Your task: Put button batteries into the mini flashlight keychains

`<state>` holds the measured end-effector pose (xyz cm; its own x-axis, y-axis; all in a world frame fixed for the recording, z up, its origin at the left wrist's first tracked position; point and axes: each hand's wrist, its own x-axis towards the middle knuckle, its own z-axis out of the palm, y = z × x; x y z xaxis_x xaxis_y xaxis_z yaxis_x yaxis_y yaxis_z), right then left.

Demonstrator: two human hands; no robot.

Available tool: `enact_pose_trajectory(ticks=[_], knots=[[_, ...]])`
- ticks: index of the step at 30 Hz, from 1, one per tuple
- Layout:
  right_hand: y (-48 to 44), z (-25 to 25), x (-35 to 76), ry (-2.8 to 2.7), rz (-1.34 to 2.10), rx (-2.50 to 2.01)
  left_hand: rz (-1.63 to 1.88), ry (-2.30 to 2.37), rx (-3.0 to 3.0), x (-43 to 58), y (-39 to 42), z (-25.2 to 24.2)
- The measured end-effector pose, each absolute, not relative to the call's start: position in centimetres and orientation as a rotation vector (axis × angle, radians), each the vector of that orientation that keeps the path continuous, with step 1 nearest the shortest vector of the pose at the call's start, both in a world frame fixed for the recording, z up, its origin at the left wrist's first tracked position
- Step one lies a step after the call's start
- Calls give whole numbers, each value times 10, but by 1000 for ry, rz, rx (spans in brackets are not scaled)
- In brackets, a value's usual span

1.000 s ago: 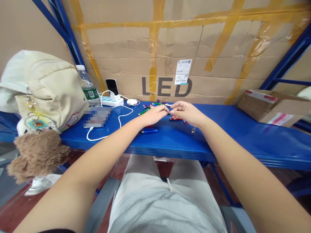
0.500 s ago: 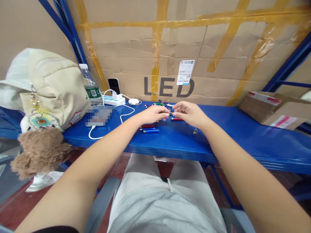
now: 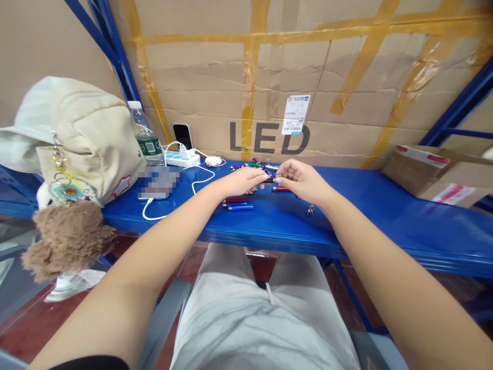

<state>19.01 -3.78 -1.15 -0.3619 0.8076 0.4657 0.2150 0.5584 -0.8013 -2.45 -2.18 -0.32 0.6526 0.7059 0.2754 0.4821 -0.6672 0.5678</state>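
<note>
Over the blue table point(image 3: 346, 205), my left hand point(image 3: 242, 181) is closed in a pinch on a small black penlight-like tube point(image 3: 268, 180), its far side hidden by the fingers. My right hand point(image 3: 300, 179) pinches the tube's other end between thumb and fingertips. Below my left hand lie a blue metal tube point(image 3: 241, 208) and a red one point(image 3: 235, 200). Another red tube point(image 3: 282, 189) rests beneath my right hand. Behind both hands is a pile of coloured tubes point(image 3: 252, 165). A small shiny metal piece point(image 3: 310, 209) sits near my right wrist.
On the left are a cream bag point(image 3: 100, 133) with a brown plush charm point(image 3: 71, 239), a water bottle point(image 3: 148, 139), a power strip point(image 3: 181, 158), white cables and a phone-like slab point(image 3: 158, 182). An open cardboard box point(image 3: 416, 169) stands right. A large taped carton point(image 3: 208, 92) backs the table.
The view has shifted very slightly. My hands stay at the same spot, and the black tube between them shows a little more clearly.
</note>
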Motion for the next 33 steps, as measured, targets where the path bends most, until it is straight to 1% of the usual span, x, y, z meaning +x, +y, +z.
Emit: enact_pose_trajectory(ticks=[4, 6, 9, 14, 16, 18, 22, 26, 29, 33], knots=[[-39, -11, 189, -1882, 873, -832, 599, 906, 2367, -27, -19, -6], [-37, -12, 189, -1863, 914, -853, 635, 913, 2388, -25, -19, -7], [-32, -15, 190, -1761, 1036, -877, 802, 878, 2564, -20, -22, -8], [-28, -19, 196, -1498, 1454, -775, 1095, 608, 2936, -14, -19, -11], [-28, -18, 196, -1432, 1534, -765, 1157, 579, 2979, -13, -16, -12], [-29, -17, 193, -1396, 1499, -778, 1210, 644, 2931, -12, -14, -13], [-30, -15, 185, -1439, 1203, -852, 1214, 853, 2640, -12, -13, -12], [-33, -13, 183, -1576, 973, -873, 1163, 919, 2407, -13, -14, -11], [-35, -11, 184, -1625, 871, -937, 1220, 904, 2483, -13, -14, -13], [-36, -11, 184, -1576, 999, -1032, 1295, 815, 2815, -14, -11, -16]])
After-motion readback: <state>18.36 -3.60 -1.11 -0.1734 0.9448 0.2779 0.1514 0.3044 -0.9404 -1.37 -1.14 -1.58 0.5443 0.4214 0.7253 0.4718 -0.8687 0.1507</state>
